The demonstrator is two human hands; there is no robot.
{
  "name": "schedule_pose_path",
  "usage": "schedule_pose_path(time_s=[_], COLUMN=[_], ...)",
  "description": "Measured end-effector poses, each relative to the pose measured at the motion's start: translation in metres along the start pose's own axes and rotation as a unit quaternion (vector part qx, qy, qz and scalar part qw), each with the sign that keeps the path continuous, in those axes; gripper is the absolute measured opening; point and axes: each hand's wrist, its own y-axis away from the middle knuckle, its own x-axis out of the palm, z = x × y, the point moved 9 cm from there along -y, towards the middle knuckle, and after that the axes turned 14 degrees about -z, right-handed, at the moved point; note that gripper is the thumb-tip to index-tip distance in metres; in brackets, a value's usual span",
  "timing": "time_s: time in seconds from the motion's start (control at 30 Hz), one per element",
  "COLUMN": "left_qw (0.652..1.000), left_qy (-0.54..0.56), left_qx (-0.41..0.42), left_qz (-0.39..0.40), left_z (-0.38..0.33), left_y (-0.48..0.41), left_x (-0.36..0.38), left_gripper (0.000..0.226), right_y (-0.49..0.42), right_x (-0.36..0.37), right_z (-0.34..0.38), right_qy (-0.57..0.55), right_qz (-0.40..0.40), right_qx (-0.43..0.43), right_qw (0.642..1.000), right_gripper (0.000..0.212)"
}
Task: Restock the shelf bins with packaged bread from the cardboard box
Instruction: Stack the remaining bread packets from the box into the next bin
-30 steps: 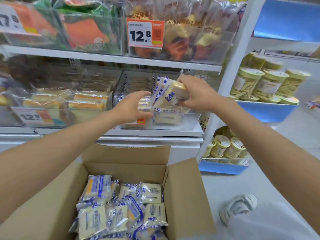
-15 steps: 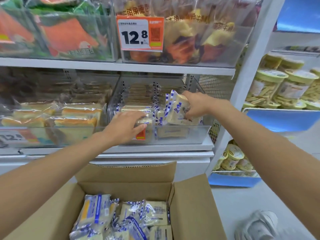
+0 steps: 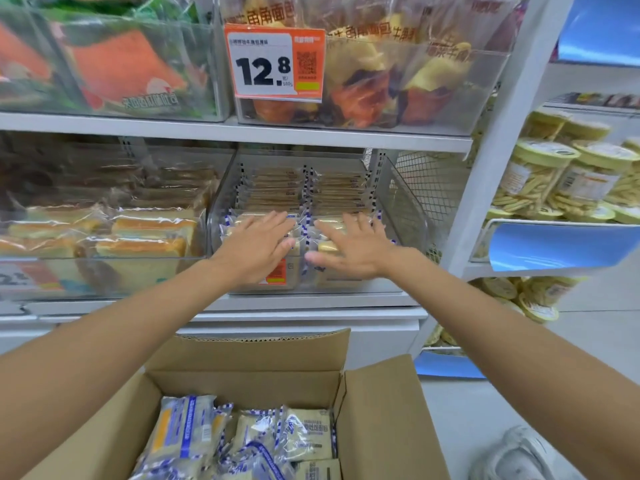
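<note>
Hands flat, gripping nothing: left hand [image 3: 258,244] & right hand [image 3: 354,249] press bread packs [image 3: 327,244] in shelf bin [image 3: 360,285], too hard could squash 'em or spill near row.

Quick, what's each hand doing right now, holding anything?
Left hand: open, fingers flat on the bread packs in the bin.
Right hand: open, flat on the packs, holding nothing.

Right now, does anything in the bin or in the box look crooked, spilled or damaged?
Nothing looks spilled or damaged. In the clear bin the bread packets lie in two tidy stacks under the flat left hand and right hand. Only the loose packets in the cardboard box lie jumbled.
</note>
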Motion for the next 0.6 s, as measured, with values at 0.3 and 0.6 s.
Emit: schedule_pose_path(time_s=[0.3, 0.6], left_qw=[0.999, 0.998], left_qy=[-0.033, -0.057], left_qx=[0.007, 0.003], left_qz=[-0.026, -0.009], left_z=[0.005, 0.009], left_y=[0.004, 0.002], left_x=[0.01, 0.018], left_gripper=[0.083, 0.086], right_y=[-0.009, -0.006], right_x=[-0.004, 0.002], right_z=[-0.012, -0.009], right_qy=[-0.009, -0.098], right_qz=[-0.024, -0.046], right_qx=[0.037, 0.094], right_qw=[0.999, 0.99], right_gripper=[0.069, 0.08])
